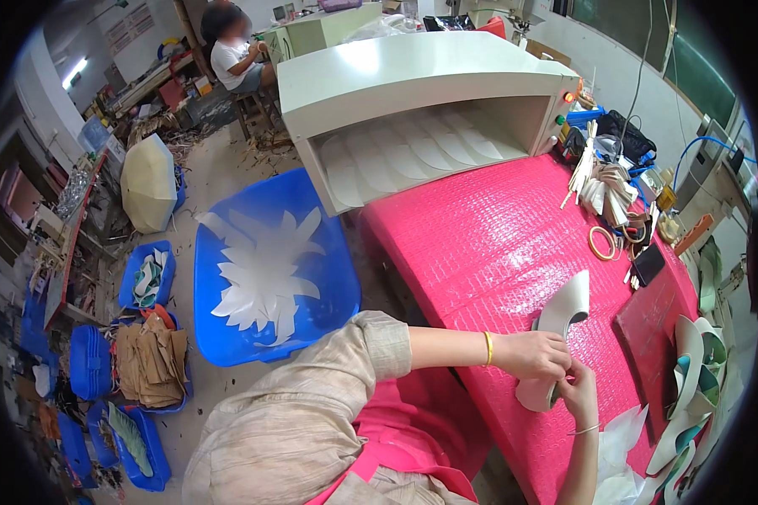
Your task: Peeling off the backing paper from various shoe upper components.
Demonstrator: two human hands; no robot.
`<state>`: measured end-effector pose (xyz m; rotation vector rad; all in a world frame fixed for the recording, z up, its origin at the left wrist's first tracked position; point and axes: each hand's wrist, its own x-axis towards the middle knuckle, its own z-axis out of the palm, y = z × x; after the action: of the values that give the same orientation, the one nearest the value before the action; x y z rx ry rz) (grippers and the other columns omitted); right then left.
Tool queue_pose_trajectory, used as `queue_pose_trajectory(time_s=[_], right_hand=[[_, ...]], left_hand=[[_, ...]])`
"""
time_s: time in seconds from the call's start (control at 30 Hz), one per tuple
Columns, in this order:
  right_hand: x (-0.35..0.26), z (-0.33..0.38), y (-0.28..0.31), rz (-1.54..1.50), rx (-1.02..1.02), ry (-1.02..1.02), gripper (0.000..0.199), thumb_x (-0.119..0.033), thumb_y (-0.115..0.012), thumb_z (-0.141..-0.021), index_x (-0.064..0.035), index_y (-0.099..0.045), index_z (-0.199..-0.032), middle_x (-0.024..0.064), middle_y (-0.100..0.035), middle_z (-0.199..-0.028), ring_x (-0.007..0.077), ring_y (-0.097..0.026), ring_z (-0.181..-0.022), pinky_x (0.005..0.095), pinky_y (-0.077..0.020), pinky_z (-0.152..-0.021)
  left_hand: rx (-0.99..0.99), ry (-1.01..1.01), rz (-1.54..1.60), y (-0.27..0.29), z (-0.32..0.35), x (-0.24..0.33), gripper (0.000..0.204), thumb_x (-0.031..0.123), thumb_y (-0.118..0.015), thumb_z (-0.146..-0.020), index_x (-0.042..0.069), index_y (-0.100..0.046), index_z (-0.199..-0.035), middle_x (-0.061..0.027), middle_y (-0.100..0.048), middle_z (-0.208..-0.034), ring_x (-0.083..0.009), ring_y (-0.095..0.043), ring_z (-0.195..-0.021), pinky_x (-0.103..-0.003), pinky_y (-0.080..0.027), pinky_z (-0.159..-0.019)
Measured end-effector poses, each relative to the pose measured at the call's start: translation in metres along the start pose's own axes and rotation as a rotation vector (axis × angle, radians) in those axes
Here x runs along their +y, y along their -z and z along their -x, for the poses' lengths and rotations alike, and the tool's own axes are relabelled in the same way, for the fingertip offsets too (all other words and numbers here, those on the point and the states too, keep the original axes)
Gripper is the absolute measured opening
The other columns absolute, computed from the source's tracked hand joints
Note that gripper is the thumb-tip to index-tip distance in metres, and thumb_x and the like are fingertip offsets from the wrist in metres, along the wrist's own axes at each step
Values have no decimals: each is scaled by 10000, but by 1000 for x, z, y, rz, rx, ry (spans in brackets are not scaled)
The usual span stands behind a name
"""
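My left hand (542,357), with a yellow bangle at the wrist, is closed on a curved white piece of sheet material (568,300) above the pink-covered table (480,236). The upper end of this piece bends over and shows a dark inner side. Its lower end shows below my fingers. My right hand (578,392) meets the left at the piece's edge, fingers pinched there. The fingers hide the exact spot they grip. Thin translucent white sheets (621,442) lie near my right forearm.
A pale machine (429,80) with white curved pieces inside its opening stands beyond the table. A blue tub (210,311) of white pieces is at left. Curved white-and-green pieces (691,370) and a dark red board (648,328) lie right. A person (237,61) sits far back.
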<state>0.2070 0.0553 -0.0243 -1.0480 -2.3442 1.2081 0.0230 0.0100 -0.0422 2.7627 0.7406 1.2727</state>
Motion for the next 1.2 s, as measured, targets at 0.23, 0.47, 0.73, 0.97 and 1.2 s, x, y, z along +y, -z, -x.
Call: queue_pose_trajectory(time_s=[0.23,0.47,0.73,0.97,1.2], right_hand=[[35,19,15,54,272,-30,160,-24,-465,-684,20,-492,-836,104,-556,-704,205,-557,-529,310,-441,-434],[-1,7,1,432,72,-155,320,13,-448,-737,17,-488,-1055,258,-554,-815,364,-569,-770,383,-436,-647],[-78,23,-28,182,177,37,470,61,-405,-732,27,-380,-1200,254,-540,-811,380,-548,-755,404,-422,-653],[-65,69,-45,111,224,-2,531,87,-381,-699,34,-345,-1226,272,-483,-1076,372,-486,-1010,370,-397,-843],[-62,116,-37,138,73,-104,588,-48,-521,-733,17,-270,-1260,253,-430,-1169,367,-481,-1020,404,-409,-843]], left_hand=[[-229,-33,13,10,13,19,89,138,-522,-714,84,-452,-717,-40,-503,-647,-198,-529,-677,-328,-401,-652],[-178,168,210,38,27,51,190,151,-587,-712,90,-531,-883,-58,-544,-782,-224,-533,-795,-341,-398,-754],[749,1106,1473,77,51,-24,771,259,-600,-790,48,-110,-1346,-129,-281,-1321,-154,-241,-1237,-365,-194,-1020],[202,1137,758,42,17,-24,751,299,-647,-748,89,-192,-1308,-88,-491,-1091,-154,-398,-1112,-346,-336,-921],[-80,1077,1359,30,3,-6,431,138,-648,-738,5,-485,-1114,-60,-586,-963,-134,-546,-884,-283,-413,-809]])
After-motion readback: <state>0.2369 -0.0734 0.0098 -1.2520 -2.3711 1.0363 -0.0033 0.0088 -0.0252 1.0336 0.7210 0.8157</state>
